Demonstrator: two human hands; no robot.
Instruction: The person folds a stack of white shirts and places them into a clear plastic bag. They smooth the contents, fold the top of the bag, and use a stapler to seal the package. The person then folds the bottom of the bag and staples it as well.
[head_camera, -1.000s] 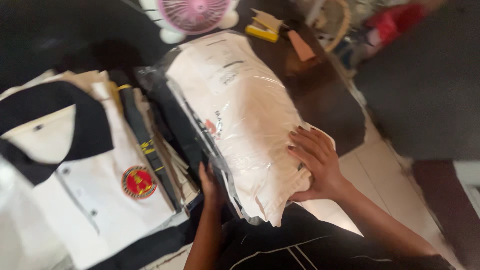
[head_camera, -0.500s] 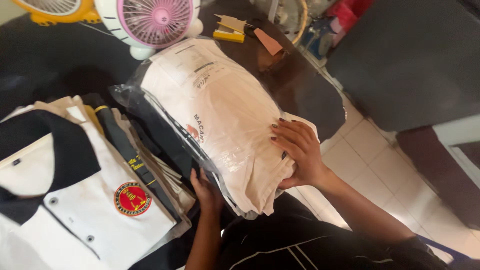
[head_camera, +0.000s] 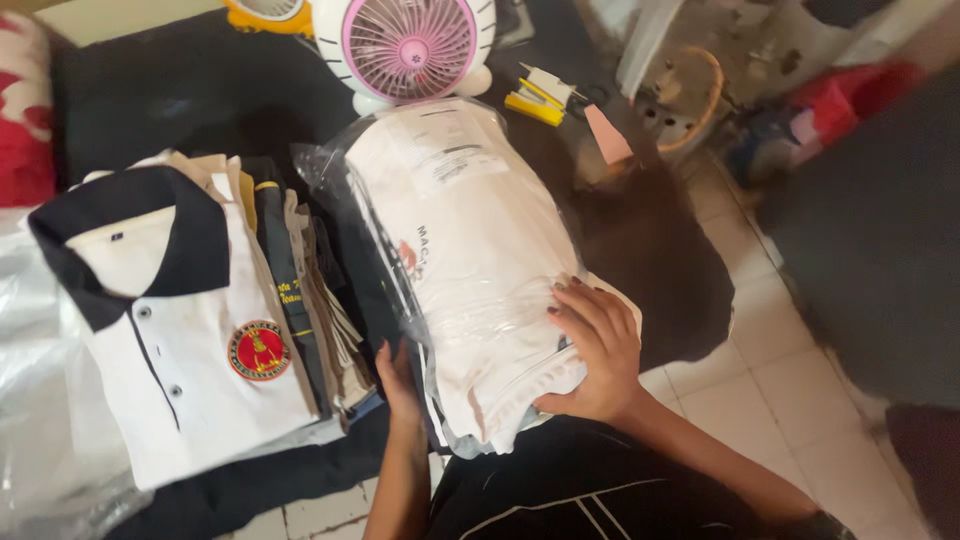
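While under both hands, bagged white garment (head_camera: 470, 260), long axis toward the fan (head_camera: 410, 45).

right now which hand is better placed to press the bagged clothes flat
Right. The right hand already lies flat on top of the clear bag of white clothes; the left hand is tucked at its lower left edge.

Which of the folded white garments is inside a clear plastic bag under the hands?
The bagged garment in the middle, below the pink fan. The right hand presses on it. The white polo shirt with the black collar lies unbagged at the left.
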